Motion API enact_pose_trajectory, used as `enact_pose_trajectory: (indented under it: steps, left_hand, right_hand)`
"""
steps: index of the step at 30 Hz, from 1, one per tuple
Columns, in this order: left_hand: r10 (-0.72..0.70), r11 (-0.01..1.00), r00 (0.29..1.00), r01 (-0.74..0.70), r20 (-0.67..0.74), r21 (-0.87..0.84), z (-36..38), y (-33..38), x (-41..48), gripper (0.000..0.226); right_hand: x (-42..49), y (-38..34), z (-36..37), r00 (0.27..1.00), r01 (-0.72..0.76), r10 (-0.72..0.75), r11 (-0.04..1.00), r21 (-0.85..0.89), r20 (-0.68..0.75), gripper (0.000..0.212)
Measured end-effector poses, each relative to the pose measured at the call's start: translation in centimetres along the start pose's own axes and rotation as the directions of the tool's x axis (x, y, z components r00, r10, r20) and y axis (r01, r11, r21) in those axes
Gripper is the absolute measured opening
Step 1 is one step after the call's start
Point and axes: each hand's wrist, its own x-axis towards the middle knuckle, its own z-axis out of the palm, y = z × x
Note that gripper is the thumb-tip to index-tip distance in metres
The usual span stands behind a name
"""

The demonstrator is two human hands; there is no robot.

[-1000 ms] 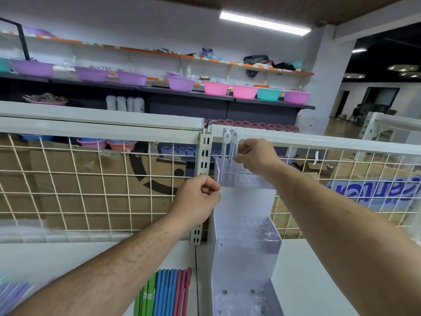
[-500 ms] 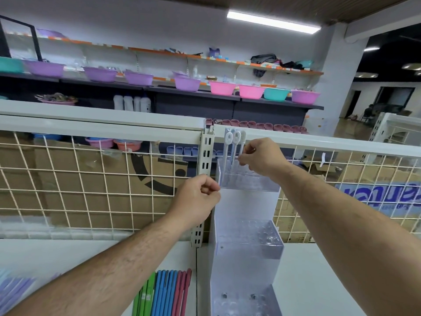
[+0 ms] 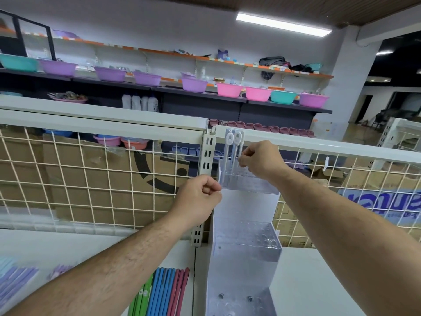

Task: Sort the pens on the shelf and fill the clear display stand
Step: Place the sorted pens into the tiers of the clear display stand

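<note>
Upright in the top tier of the clear display stand (image 3: 245,224): white pens (image 3: 230,144). Pinches one of them with right hand (image 3: 259,158). Curls left hand (image 3: 198,197) at the tier's left edge; cannot tell if gripping anything. Flat on shelf (image 3: 319,281), lower left: coloured pens (image 3: 159,290). Behind the stand, wire grid (image 3: 91,179); to its right, white shelf surface.

1. White wall (image 3: 159,23) at the back; wood-plank ceiling (image 3: 296,3) with one lit tube light (image 3: 283,23).
2. Orange-edged upper shelf (image 3: 159,51). Below it, a dark lower shelf (image 3: 172,87) carrying purple, pink and teal basins (image 3: 229,89).
3. White pillar (image 3: 355,76) at right. Beyond it is a dim hall (image 3: 398,65), possibly with chairs; too dark to confirm.
4. Foreground: white rail (image 3: 102,119) over wire mesh panel (image 3: 91,179), with cardboard (image 3: 63,165) behind the mesh.
</note>
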Motion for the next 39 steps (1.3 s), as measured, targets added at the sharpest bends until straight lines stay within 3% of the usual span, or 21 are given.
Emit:
enact_pose_trajectory:
  steps: [9,16,22,27,32,39]
  left_hand:
    - [0.02,1.0,1.0,-0.02,0.003,-0.007,-0.2,-0.3,-0.1,0.015]
    - [0.04,0.999,0.998,-0.041,0.038,0.028,-0.5,-0.6,-0.5,0.017]
    - [0.118,0.98,0.988,-0.132,0.105,0.146,-0.6,-1.1,-1.6,0.025]
    - [0.138,0.954,0.976,-0.177,0.169,0.242,-1.4,-1.7,-3.5,0.037]
    - [0.157,0.915,0.97,-0.213,0.185,0.342,-3.4,-1.4,-6.0,0.031]
    - [0.037,0.855,0.986,-0.115,0.161,0.505,-5.8,-1.9,-11.7,0.039]
  right_hand:
    - [-0.9,0.0,-1.0,0.999,0.006,-0.006,1.0,0.006,-0.032,0.006]
    - [-4.4,-0.4,-2.0,0.988,0.044,-0.064,0.989,-0.141,-0.139,0.003]
    - [-9.0,-0.9,-2.3,0.977,0.053,-0.111,0.953,-0.297,-0.182,0.033]
    - [-13.2,-1.0,-0.8,0.991,0.071,-0.11,0.924,-0.375,-0.082,0.041]
    - [-16.8,-1.4,1.2,0.995,0.082,-0.053,0.914,-0.398,0.084,0.045]
    - [-22.0,-3.2,4.0,0.977,0.141,-0.075,0.929,-0.343,0.199,0.042]
